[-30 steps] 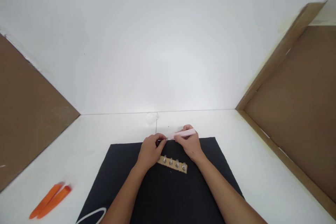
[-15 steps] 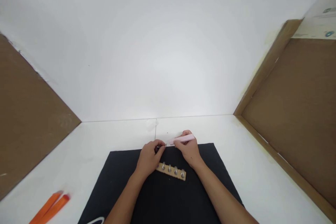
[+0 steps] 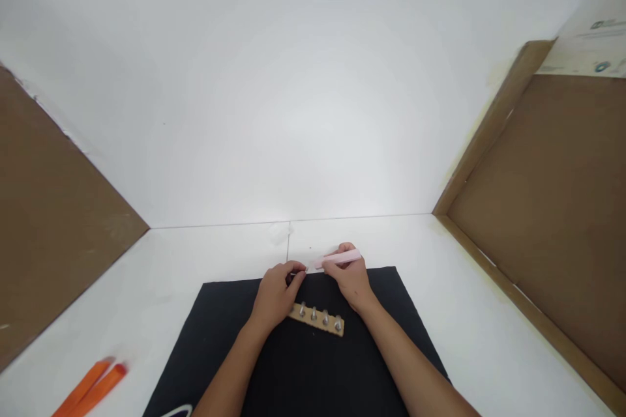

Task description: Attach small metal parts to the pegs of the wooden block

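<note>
My left hand (image 3: 275, 293) is closed in a pinch at the far edge of a black mat (image 3: 303, 365), its fingertips on a small dark part that I cannot make out. My right hand (image 3: 349, 280) grips a pale pink tool (image 3: 337, 258) whose thin tip points left and meets the left fingertips. Just in front of both hands lies a small wooden strip (image 3: 317, 319) with several metal screws standing in a row.
The mat lies on a white table (image 3: 469, 313) boxed in by a white back wall and brown boards at left (image 3: 53, 221) and right (image 3: 548, 208). Two orange pry tools (image 3: 90, 389) lie at the near left. A white cable loop (image 3: 177, 411) shows at the bottom edge.
The view has tilted up a little, so everything sits lower in the picture. Both hands keep the same pinch and grip above the wooden strip.
</note>
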`<action>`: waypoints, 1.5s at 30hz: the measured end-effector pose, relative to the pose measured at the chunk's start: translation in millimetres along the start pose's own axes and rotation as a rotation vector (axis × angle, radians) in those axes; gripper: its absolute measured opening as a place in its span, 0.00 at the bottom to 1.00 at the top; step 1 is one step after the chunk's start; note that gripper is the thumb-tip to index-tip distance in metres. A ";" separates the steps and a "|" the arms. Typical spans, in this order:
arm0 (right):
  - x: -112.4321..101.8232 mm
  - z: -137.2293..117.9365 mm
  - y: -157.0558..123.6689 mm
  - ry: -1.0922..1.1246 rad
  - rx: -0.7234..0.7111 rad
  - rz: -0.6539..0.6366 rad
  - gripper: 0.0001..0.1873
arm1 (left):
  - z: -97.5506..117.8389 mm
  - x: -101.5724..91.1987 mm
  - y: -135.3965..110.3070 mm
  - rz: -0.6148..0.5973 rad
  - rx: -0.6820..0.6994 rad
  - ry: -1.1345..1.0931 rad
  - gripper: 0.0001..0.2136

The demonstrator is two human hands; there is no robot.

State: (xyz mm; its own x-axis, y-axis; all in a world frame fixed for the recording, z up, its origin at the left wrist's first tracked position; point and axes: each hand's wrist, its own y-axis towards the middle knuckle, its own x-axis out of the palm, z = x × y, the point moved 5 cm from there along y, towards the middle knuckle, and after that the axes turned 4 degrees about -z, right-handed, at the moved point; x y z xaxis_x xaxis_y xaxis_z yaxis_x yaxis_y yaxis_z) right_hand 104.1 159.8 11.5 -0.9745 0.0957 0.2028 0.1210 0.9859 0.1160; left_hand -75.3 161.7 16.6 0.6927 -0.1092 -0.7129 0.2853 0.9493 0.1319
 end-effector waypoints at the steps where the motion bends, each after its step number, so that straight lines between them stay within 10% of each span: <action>1: -0.2 -0.1 -0.1 0.004 0.000 0.005 0.19 | 0.5 -0.2 0.0 0.001 0.002 -0.002 0.11; 45: 3.8 -3.0 -1.8 -0.035 -0.005 -0.082 0.19 | 7.0 -2.9 -1.3 0.001 0.041 0.009 0.11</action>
State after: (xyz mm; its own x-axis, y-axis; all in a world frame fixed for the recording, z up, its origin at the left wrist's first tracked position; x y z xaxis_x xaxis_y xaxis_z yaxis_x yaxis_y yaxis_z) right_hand 100.8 158.0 15.0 -0.9872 0.0193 0.1585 0.0411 0.9899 0.1355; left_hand -73.0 158.7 23.3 0.6870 -0.1051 -0.7190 0.3112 0.9367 0.1604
